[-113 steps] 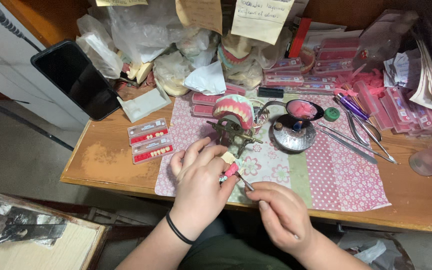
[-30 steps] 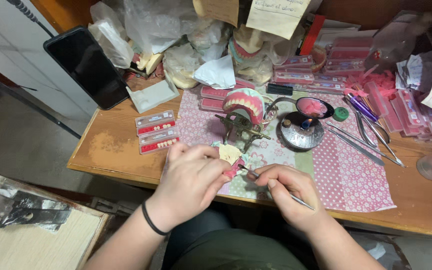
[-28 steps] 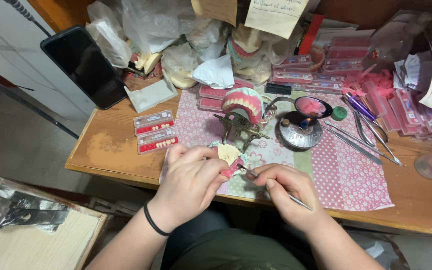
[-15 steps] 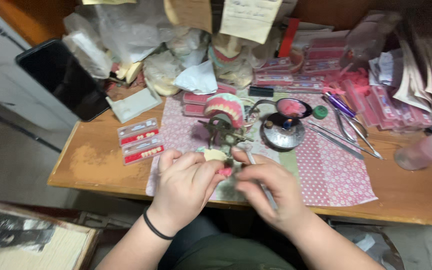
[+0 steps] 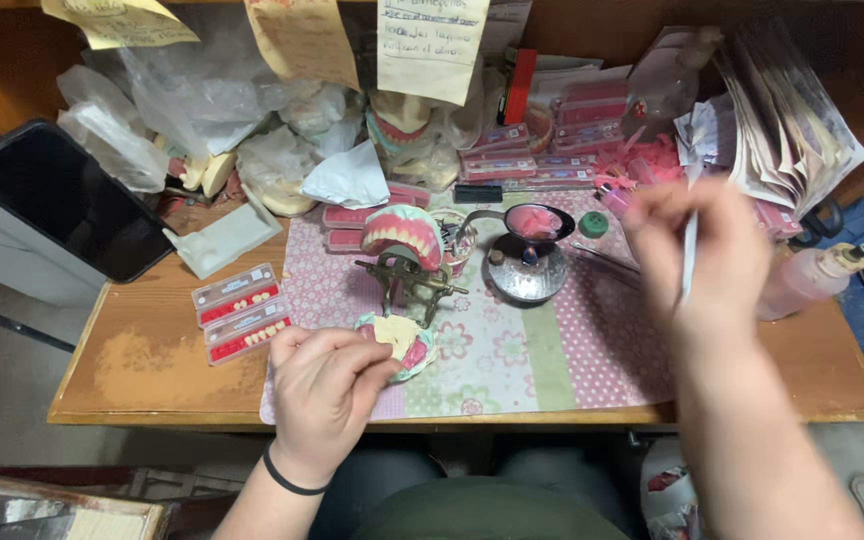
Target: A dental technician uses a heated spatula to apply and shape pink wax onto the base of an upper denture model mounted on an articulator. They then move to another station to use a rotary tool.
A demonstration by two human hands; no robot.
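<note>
- Two trays of false teeth lie on the wooden desk, just left of the left hand.
- The left hand curls its fingers around a pink-and-cream denture base resting on the patterned mat.
- A metal articulator stands just behind it.
- The right hand, blurred, is raised and pinches a thin metal tool.

1. The right hand has left the denture base it was working at and now reaches to the far right of the table, blurred.
2. The slim tool, earlier pointed at the base, now stands nearly upright in that hand.
3. The left hand now holds the base alone, near the table's front edge.
</note>
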